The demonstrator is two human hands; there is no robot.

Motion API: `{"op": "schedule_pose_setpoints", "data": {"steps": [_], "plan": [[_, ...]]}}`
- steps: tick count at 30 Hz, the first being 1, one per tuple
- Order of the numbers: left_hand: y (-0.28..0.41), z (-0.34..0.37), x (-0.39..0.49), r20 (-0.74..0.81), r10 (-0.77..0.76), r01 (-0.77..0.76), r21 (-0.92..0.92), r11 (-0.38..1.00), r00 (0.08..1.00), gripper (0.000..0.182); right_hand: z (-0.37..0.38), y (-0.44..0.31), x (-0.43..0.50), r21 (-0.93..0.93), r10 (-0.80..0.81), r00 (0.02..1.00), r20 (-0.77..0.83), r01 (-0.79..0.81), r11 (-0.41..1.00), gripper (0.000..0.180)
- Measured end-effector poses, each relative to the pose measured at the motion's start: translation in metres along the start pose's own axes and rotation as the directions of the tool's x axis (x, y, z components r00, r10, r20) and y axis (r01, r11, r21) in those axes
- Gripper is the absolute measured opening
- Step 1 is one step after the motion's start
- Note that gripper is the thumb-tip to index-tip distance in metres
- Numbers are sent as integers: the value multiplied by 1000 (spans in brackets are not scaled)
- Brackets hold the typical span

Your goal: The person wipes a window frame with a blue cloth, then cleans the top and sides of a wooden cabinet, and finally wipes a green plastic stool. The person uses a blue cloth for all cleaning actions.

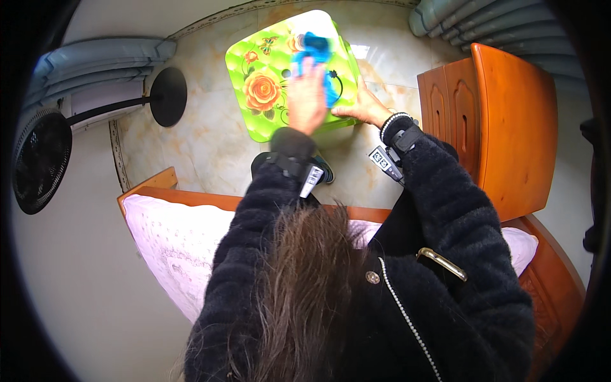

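A bright green plastic stool [272, 52], its square top printed with orange roses and a butterfly, is before me on the floor. My left hand [308, 98], blurred, lies over its top with a blue cloth [317, 47] under and beyond the fingers. The cloth is bunched at its far end and partly hidden by the hand. My right hand [365, 105] grips the near right edge of the stool, thumb on the top and fingers along the side.
A wooden cabinet [518, 133] stands at the right, near blue curtains [487, 21]. To the left is a black pedestal fan [43, 160] with a round base [168, 97]. A wooden bed with a pink sheet [176, 238] is close behind my arms. A shoe [325, 169] shows below the stool.
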State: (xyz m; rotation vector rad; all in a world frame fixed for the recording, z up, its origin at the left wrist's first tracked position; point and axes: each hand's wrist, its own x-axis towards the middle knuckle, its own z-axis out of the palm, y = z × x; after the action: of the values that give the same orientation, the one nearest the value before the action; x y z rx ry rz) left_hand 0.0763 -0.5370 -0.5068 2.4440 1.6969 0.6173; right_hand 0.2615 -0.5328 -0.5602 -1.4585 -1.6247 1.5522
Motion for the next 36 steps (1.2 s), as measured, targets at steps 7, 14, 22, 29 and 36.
{"op": "schedule_pose_setpoints", "data": {"steps": [7, 14, 22, 29, 36], "plan": [[-3, 4, 33, 84, 160, -148, -136, 980, 983, 53, 2, 7, -7, 12, 11, 1000, -12, -11, 1000, 125], [-117, -38, 28, -35, -235, 235, 286, 929, 971, 50, -2, -2, -14, 71, 61, 998, 2, -61, 996, 124], [13, 25, 74, 64, 312, -307, -73, 949, 948, 48, 0, -3, -15, 42, 34, 999, -9, -34, 999, 125], [-92, -28, 64, 84, -2, 0, 15, 1000, 996, 50, 0, -14, -15, 86, -39, 999, -10, 39, 995, 113], [-150, -43, 23, 91, -251, 245, 71, 967, 964, 58, -46, -39, 49, -146, 99, 994, -40, -104, 984, 69]]}}
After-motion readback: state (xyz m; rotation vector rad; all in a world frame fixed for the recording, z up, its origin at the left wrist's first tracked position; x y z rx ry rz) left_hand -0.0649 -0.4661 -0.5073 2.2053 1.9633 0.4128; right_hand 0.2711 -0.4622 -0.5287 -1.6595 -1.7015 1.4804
